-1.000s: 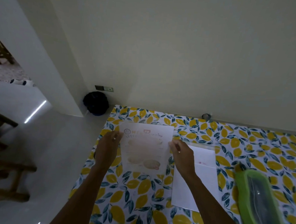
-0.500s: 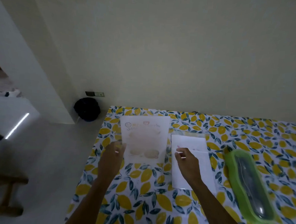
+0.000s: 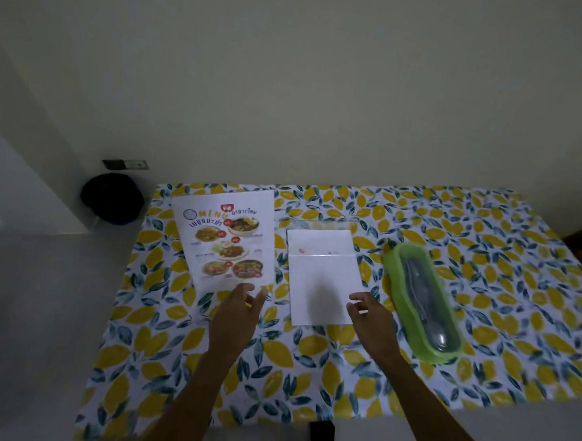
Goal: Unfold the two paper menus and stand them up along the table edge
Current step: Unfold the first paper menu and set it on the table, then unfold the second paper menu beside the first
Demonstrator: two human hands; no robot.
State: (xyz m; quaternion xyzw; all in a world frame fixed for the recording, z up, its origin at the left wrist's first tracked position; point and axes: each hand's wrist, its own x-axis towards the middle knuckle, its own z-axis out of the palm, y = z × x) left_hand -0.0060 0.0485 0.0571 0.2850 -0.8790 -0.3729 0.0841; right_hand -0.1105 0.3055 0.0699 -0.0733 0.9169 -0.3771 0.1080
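- Two paper menus lie on the table (image 3: pixel 308 368), which has a cloth with yellow lemons on it.
- One of them, the open menu (image 3: pixel 228 242), shows its food pictures. It looks like it leans up near the far edge by the wall, but I cannot tell for sure if it stands or lies flat.
- Just to its right is the white menu (image 3: pixel 323 277). It is folded shut and lies flat. I think this one is not done yet.
- So I guess about half the job is done. What is left is to open the white one and stand it up by the edge too.
- My left hand (image 3: pixel 237 316) is near the bottom edge of the open menu. The fingers are loose and spread, and it holds nothing.
- My right hand (image 3: pixel 370 315) is at the bottom right corner of the white menu. The fingers are a bit bent and apart. It is not pinching the paper yet.
- On the right sits a long green box (image 3: pixel 422 300) with a see-through lid. Something shiny like a spoon is inside, but it is too dark to be sure.
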